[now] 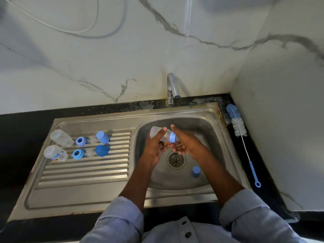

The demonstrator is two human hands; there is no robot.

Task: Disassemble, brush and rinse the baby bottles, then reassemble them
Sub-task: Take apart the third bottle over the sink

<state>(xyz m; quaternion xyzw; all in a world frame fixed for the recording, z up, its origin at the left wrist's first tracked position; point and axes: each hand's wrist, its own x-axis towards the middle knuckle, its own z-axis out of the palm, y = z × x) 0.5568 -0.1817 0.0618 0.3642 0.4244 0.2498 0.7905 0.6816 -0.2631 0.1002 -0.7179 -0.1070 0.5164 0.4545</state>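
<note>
Holding the bottle (pixel 162 135) on its side over the sink basin (pixel 206 123), our left hand (pixel 155 148) wraps its grip round the clear body while our right hand (pixel 184 142) pinches the blue collar (pixel 172 136); we judge unscrewing comes next, so we brace the body and twist only the collar, keeping it above the drain (pixel 176 160), the cap (pixel 196 171) lying nearby.

We see a black stone counter (pixel 21 130) running along a white marble-veined wall (pixel 105 58) and turning the corner at the right. A thin white cable (pixel 73 31) loops across the wall's upper left. At the bottom edge — grey-blue shirt sleeves (pixel 121 218) and a shirt front with two dark round buttons (pixel 188 234).
</note>
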